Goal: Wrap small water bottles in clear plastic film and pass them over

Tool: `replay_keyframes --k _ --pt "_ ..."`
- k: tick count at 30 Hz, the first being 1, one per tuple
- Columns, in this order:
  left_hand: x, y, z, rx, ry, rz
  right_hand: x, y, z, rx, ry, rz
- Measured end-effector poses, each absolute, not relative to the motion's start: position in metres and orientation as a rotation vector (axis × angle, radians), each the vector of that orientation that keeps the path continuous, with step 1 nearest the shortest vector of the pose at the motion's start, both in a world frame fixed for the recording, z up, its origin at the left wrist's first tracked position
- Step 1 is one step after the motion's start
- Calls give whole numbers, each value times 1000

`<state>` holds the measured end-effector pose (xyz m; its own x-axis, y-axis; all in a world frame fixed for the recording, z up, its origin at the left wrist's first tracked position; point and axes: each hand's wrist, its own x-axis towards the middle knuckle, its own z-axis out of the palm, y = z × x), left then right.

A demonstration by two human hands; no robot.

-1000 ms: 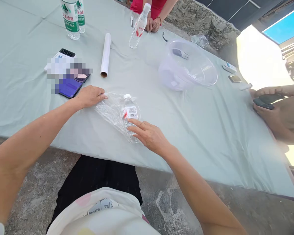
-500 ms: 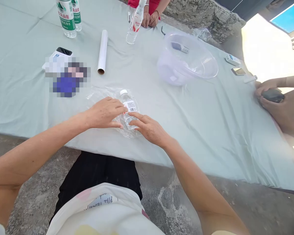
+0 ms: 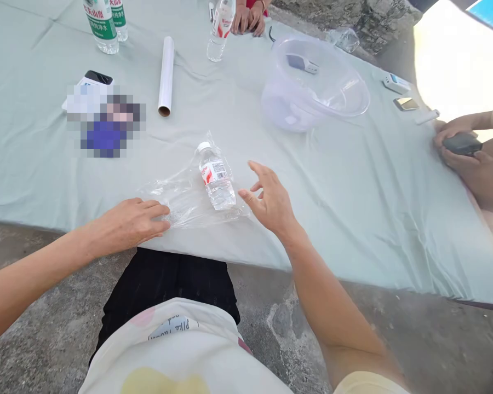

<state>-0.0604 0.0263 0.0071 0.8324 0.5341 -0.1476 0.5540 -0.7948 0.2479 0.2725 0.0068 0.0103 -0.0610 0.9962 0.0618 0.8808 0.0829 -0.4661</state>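
A small clear water bottle (image 3: 217, 191) with a white cap and a red-and-white label lies on a crumpled sheet of thin clear plastic film (image 3: 184, 205). My left hand (image 3: 133, 221) is at the film's left edge, its fingers and thumb closed on it. To the right of the bottle, my right hand (image 3: 269, 200) hovers with thumb and fingers apart, holding nothing. Neither hand touches the bottle.
Beyond the bottle lies a white film roll (image 3: 166, 76). A translucent basin (image 3: 290, 112) stands to the right of it, another bottle (image 3: 217, 49) at the back. Two green-labelled bottles (image 3: 102, 30) stand far left. Another person's hands (image 3: 460, 150) hold a dark object at the right edge.
Both hands have come away from the bottle, the left towards the left with the film's edge, the right to the right. The film is now spread wider and the bottle's label shows more.
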Motion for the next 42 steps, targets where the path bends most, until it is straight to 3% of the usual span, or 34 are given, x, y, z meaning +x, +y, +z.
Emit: replay_keyframes --k 5,13,22,33,38,42 --pt "-68 35 11 2399 993 -65 240 2 -6 -2171 -1655 616" --pt "-56 70 22 1825 1375 -6 192 0 -10 -2170 -1504 560" --pt "-58 30 23 2287 1119 -283 196 0 -4 -2144 -1613 563" --pt "-84 41 36 2169 1196 -357 178 -5 -10 -2220 -1780 275" --pt "-69 42 37 2123 1527 -137 172 -12 -23 -2113 -1898 66" --pt "-40 31 23 2299 1765 -195 170 -15 -30 -2065 -1910 -50"
